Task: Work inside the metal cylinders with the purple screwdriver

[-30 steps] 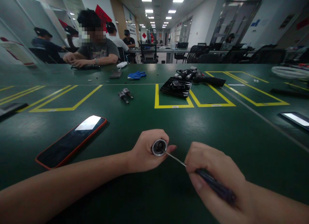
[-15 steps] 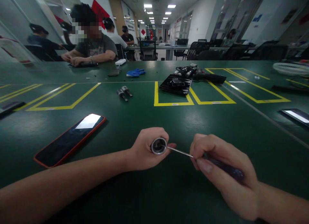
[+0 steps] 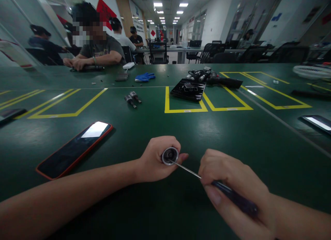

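My left hand (image 3: pixel 159 159) is wrapped round a hollow cylindrical part with a silver metal rim (image 3: pixel 170 156), its open end facing me. Dark inner pieces show inside the rim; the rest of the part is hidden in the fist. In my right hand (image 3: pixel 230 178) is a screwdriver (image 3: pixel 234 197) with a dark handle and a thin metal shaft. The fingers close round the front of the handle. The shaft slants up to the left and its tip sits inside the lower part of the rim.
An orange-edged phone (image 3: pixel 74 150) lies left of my hands. Farther off are two small motor-like metal parts (image 3: pixel 132 99), a blue glove (image 3: pixel 144 77), a black bag (image 3: pixel 188 89) and a pile of cables (image 3: pixel 201 74). A person (image 3: pixel 100 48) works across the green table.
My right hand has dropped slightly and tilted, showing more of the screwdriver handle. Its tip has shifted from the rim's right side to lower down. My left hand stays nearly still.
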`<state>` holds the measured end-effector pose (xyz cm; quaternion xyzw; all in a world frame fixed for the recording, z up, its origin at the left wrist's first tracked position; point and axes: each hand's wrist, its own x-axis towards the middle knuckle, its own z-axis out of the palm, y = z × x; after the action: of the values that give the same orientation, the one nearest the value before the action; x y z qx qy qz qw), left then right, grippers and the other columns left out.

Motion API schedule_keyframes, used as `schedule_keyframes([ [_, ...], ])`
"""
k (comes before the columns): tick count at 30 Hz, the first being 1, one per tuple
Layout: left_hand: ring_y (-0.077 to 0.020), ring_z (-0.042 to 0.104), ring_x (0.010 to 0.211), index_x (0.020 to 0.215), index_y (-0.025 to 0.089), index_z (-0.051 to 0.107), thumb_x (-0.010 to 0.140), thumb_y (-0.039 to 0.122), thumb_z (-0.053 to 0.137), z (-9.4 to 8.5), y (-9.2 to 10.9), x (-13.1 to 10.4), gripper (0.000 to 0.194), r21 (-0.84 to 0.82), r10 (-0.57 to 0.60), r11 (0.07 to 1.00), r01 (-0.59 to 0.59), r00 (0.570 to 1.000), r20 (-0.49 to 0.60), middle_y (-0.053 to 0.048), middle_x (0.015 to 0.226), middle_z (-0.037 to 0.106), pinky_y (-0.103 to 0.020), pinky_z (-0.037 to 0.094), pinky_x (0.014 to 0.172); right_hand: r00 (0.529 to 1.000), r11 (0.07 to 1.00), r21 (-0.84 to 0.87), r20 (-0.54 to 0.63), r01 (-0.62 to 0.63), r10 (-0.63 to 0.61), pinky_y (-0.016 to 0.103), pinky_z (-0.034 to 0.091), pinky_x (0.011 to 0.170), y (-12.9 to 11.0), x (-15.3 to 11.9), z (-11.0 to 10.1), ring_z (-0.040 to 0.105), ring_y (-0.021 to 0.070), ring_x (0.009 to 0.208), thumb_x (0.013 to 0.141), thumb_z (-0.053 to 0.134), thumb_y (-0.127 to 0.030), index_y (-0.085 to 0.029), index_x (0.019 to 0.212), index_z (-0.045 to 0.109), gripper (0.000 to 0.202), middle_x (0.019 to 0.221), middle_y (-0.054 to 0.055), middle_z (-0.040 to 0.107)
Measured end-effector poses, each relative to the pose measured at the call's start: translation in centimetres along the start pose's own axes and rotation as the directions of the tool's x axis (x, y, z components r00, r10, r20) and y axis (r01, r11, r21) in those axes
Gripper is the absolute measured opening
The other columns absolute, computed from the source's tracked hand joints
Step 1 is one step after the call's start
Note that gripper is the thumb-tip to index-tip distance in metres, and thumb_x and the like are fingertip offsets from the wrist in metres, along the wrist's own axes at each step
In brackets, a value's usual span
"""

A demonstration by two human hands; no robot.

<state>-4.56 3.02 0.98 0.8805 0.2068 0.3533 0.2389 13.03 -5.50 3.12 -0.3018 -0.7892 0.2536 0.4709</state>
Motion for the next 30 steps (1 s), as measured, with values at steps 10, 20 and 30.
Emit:
schedule_keyframes([
  [10, -0.0051, 0.042, 0.050, 0.063, 0.014, 0.045, 0.074, 0.014, 0.060, 0.1, 0.1, 0.0, 0.018, -0.009, 0.006, 1.000, -0.006, 1.000, -0.008, 0.004, 0.058, 0.047, -0.017, 0.033, 0.048, 0.992, 0.991, 0.068, -0.035, -0.119, 0.121, 0.027, 0.036, 0.052, 0.5, 0.1, -0.4, 0.046, 0.0120, 0.057, 0.077, 0.041, -0.007, -0.017, 0.082, 0.050, 0.014, 0.064, 0.001, 0.049],
  [20, -0.0059, 0.044, 0.051, 0.065, 0.014, 0.047, 0.076, 0.016, 0.058, 0.1, -0.1, 0.0, 0.016, -0.010, 0.014, 1.000, -0.014, 1.000, -0.003, 0.003, 0.059, 0.049, -0.018, 0.034, 0.048, 0.970, 0.961, 0.167, -0.063, -0.220, 0.233, 0.027, 0.036, 0.054, 0.6, -0.1, -0.4, 0.046, 0.0121, 0.059, 0.081, 0.044, -0.013, -0.016, 0.079, 0.051, 0.009, 0.065, 0.001, 0.049],
  [30, -0.0059, 0.044, 0.050, 0.064, 0.013, 0.047, 0.074, 0.016, 0.060, -0.1, 0.0, 0.1, 0.016, 0.033, 0.027, 0.999, -0.027, 1.000, -0.005, 0.003, 0.058, 0.050, -0.017, 0.034, 0.047, 0.846, 0.698, 0.578, -0.025, -0.422, 0.532, 0.024, 0.032, 0.052, 1.8, 0.1, -0.2, 0.044, 0.0101, 0.057, 0.080, 0.048, -0.019, -0.018, 0.076, 0.054, 0.007, 0.062, -0.002, 0.049],
])
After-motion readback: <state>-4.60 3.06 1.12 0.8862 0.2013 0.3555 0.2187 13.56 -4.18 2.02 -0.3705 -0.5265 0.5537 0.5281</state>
